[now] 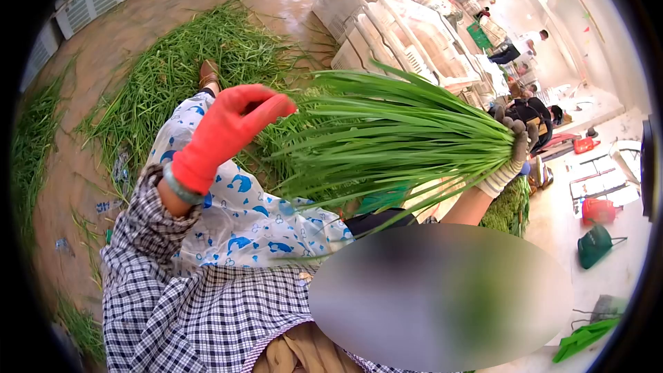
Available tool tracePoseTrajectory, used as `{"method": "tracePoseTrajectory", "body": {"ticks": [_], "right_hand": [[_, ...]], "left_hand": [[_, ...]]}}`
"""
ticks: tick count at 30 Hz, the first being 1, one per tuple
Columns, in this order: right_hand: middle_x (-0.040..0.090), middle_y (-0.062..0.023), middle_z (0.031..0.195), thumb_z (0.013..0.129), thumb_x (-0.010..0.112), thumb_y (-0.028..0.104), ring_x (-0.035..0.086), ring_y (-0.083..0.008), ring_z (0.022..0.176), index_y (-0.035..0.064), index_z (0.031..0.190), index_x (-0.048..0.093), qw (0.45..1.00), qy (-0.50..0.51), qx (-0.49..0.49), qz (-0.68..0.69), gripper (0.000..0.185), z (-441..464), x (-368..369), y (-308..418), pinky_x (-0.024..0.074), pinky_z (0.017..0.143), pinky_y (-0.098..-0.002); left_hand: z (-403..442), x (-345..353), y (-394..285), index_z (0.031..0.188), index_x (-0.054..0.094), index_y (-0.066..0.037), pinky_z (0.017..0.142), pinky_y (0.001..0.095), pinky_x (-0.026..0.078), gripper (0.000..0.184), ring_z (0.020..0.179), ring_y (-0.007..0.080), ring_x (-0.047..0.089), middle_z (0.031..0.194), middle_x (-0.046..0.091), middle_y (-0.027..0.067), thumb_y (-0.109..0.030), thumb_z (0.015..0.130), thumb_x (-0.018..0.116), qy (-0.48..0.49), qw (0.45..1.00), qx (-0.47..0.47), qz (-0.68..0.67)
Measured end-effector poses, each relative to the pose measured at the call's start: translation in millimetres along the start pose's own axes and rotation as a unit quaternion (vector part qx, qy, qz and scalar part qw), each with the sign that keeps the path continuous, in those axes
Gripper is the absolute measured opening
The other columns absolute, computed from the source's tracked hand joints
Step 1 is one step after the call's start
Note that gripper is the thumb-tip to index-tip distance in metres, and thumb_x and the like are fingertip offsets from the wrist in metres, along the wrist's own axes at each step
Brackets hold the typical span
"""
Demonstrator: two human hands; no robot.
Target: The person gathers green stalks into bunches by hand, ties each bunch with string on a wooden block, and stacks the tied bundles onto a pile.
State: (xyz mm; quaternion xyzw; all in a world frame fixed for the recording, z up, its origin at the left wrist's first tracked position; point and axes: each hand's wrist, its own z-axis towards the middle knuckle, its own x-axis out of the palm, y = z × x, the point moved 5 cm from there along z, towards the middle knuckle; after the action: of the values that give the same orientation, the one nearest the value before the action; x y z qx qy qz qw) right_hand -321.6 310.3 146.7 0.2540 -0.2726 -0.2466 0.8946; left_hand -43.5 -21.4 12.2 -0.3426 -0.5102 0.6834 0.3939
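My right hand (514,141), in a grey and white knitted glove, is wrapped round the gathered end of a bunch of garlic chives (400,135). The long flat green leaves fan out to the left across the view. My left hand (238,128), in a red rubber glove, is raised beside the leaf tips. Its fingers are curled and pinched together; whether anything thin is between them I cannot make out. Below it, a white plastic apron (242,235) with blue dolphins covers my lap.
Loose green leaves (207,41) lie heaped on the wet floor around my shoe (208,74). White crates (93,3) line the back left; more crates (407,41) are stacked ahead. Several people are farther off at right. A blurred oval hides the lower right.
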Motion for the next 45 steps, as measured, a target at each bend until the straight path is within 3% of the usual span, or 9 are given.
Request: {"method": "tracePoseTrajectory", "body": {"ticks": [9,25,27,28,29,32,33,39,45], "right_hand": [[0.066,-0.0092,0.096,0.092,0.059,0.008,0.067,-0.0269,0.086,0.0086,0.119,0.055,0.999,-0.040,-0.028,0.023,0.028,-7,22,0,0.0482,0.097,-0.0534],[0.067,-0.0041,0.083,0.087,0.068,0.010,0.062,-0.0120,0.073,0.0057,0.114,0.065,0.735,-0.154,-0.107,-0.652,0.028,32,-77,201,0.0510,0.066,-0.0236],[0.065,-0.0030,0.081,0.087,0.067,0.012,0.058,-0.0104,0.072,0.0130,0.117,0.065,0.468,-0.077,-0.105,-0.874,0.030,24,-88,204,0.0496,0.068,-0.0279],[0.064,-0.0066,0.079,0.087,0.066,0.011,0.060,-0.0157,0.071,0.0150,0.115,0.065,0.544,-0.030,-0.124,-0.829,0.028,12,-110,188,0.0500,0.068,-0.0298],[0.062,-0.0109,0.076,0.084,0.065,0.009,0.062,-0.0236,0.071,0.0136,0.109,0.066,0.331,0.056,-0.127,-0.933,0.025,12,-119,179,0.0512,0.068,-0.0333],[0.064,-0.0122,0.075,0.085,0.057,0.011,0.066,-0.0292,0.071,0.0133,0.094,0.067,0.285,0.154,-0.039,-0.945,0.014,-27,-178,127,0.0531,0.062,-0.0411],[0.063,-0.0102,0.072,0.085,0.056,0.013,0.066,-0.0264,0.068,0.0140,0.087,0.067,0.159,0.194,0.001,-0.968,0.011,-47,-180,105,0.0517,0.057,-0.0405],[0.068,-0.0134,0.095,0.089,0.054,0.018,0.067,-0.0297,0.089,0.0076,0.104,0.066,0.376,0.205,0.380,-0.820,0.022,-192,-289,-65,0.0493,0.087,-0.0428],[0.066,-0.0131,0.094,0.087,0.051,0.012,0.066,-0.0297,0.090,0.0093,0.107,0.061,0.394,0.187,0.322,-0.841,0.022,-191,-283,-100,0.0425,0.097,-0.0460]], "left_hand": [[1,13,29,0.113,0.067,-0.003,0.078,0.0243,0.051,0.026,0.086,0.0100,0.064,0.094,0.070,0.0047,-0.017,0.092,0.061,0.014,0.995,-0.076,-0.057],[0,28,113,0.140,0.043,-0.002,0.104,0.0303,0.039,0.049,0.125,0.0199,0.049,0.140,0.049,0.0106,-0.011,0.094,0.059,0.096,0.984,-0.123,0.090],[4,40,122,0.140,0.044,-0.002,0.103,0.0299,0.040,0.048,0.124,0.0196,0.050,0.140,0.049,0.0099,-0.011,0.095,0.058,0.106,0.983,-0.120,0.093],[20,39,125,0.141,0.043,-0.002,0.103,0.0300,0.040,0.049,0.124,0.0198,0.050,0.140,0.049,0.0093,-0.011,0.095,0.058,0.110,0.984,-0.107,0.093],[19,49,124,0.141,0.043,-0.002,0.103,0.0300,0.040,0.049,0.124,0.0198,0.050,0.140,0.049,0.0093,-0.011,0.095,0.058,0.124,0.982,-0.107,0.090],[21,65,126,0.143,0.040,-0.003,0.106,0.0317,0.038,0.052,0.128,0.0213,0.047,0.142,0.046,0.0124,-0.008,0.094,0.059,0.135,0.977,-0.143,0.078],[20,68,131,0.143,0.039,-0.002,0.106,0.0318,0.037,0.052,0.128,0.0213,0.047,0.142,0.046,0.0123,-0.007,0.094,0.058,0.137,0.977,-0.148,0.070],[13,84,164,0.143,0.037,0.000,0.107,0.0320,0.036,0.052,0.130,0.0209,0.045,0.143,0.045,0.0117,-0.004,0.095,0.056,0.156,0.967,-0.187,0.078],[23,109,168,0.145,0.035,-0.002,0.107,0.0316,0.037,0.053,0.129,0.0226,0.046,0.142,0.044,0.0155,-0.004,0.095,0.055,0.147,0.951,-0.260,0.072]]}}
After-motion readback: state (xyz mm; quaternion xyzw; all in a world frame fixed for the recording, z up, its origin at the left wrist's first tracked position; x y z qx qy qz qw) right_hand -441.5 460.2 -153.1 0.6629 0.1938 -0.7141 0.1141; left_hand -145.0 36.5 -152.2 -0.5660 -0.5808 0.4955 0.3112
